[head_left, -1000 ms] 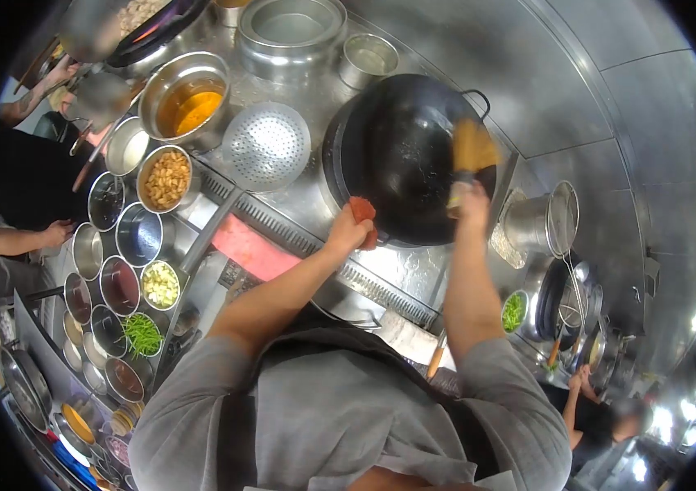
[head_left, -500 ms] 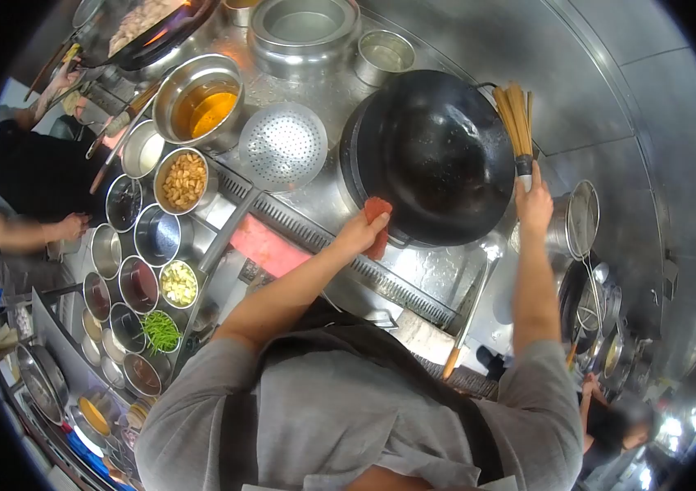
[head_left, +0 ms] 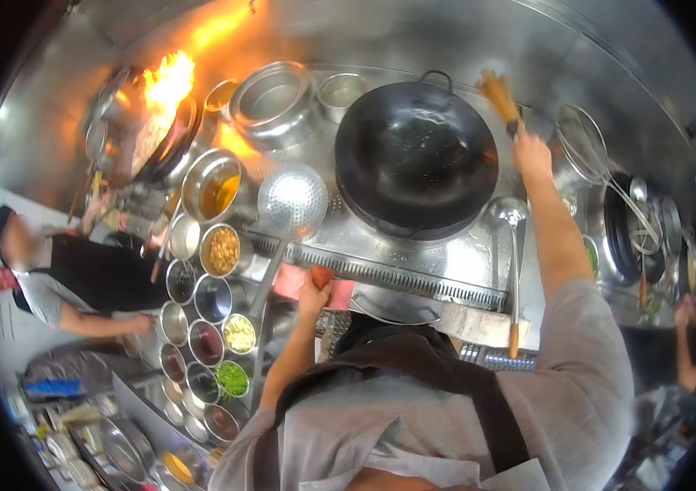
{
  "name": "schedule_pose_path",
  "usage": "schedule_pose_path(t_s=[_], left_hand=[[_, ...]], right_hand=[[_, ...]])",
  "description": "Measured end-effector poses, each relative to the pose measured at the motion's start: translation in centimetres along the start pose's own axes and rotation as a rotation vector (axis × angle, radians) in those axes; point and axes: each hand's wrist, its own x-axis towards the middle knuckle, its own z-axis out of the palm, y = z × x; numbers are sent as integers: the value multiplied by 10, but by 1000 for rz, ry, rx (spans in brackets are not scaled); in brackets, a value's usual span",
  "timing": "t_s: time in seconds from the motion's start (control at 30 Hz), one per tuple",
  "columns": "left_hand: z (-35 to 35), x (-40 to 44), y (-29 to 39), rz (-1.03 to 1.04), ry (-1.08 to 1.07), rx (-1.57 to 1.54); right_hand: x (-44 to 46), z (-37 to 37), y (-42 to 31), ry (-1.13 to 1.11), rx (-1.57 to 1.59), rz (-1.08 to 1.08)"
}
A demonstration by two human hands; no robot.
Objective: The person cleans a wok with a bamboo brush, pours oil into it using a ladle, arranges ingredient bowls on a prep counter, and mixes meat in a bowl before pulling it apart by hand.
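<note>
Where the wok rim (head_left: 492,164) ends, the right hand's (head_left: 532,155) brush (head_left: 500,96) stands clear.

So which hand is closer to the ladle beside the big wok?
Right. The right hand is just past the bowl end of the ladle; the left hand is much farther off, left of it.
</note>
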Motion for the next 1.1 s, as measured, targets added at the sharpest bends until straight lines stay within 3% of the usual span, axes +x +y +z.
schedule_pose_path(t_s=[0.03,0.13,0.23,0.27,0.3,0.33,0.4,0.47,0.53,0.6,0.63,0.67,0.7,0.77,0.83,0.87,0.93,0.97,1.0,1.03,1.1], left_hand=[[0,-1,2,4,17,16],[4,0,2,12,44,-7],[3,-10,0,11,-33,391],[3,-14,0,38,-52,409],[4,-15,0,44,-14,363],[4,-17,-1,58,5,321],[5,-29,-4,109,90,125],[9,-41,-33,158,216,135],[3,-74,-34,118,215,162],[16,-85,-110,22,92,159],[24,-94,-126,-103,-39,279],[33,-106,-145,-229,-173,401],[59,-105,-208,-230,-182,175],[70,-116,-183,-208,-195,139],[81,-108,-151,-288,-312,73],[85,-104,-128,-329,-375,43],[79,-103,-51,-493,-525,-71],[88,-85,-60,-431,-598,-45],[116,-67,-88,-532,-694,-277],[134,-53,-119,-525,-715,-275],[132,-57,-75,-728,-791,-247]], right_hand=[[7,-19,-7,46,57,121],[-21,-37,-34,93,264,184],[-51,28,-66,-191,505,252],[-68,37,-81,-397,332,81],[-99,16,-93,-444,415,-68],[-121,9,-98,-462,596,-130],[-136,3,-87,-410,558,-394],[-117,-35,-47,-535,239,-283],[-88,-27,11,-467,104,-103],[-86,-36,38,-84,216,144],[-94,-41,44,-77,212,147],[-111,-45,46,41,372,267],[-133,-49,45,157,531,389],[-196,-35,29,274,669,454],[-269,23,8,565,701,291],[-314,28,-9,292,704,447],[-379,45,-27,-186,656,555],[-404,52,-30,-276,607,532],[-417,48,-32,-365,557,509],[-426,47,-33,-359,544,527],[-435,17,-34,-314,573,421]])
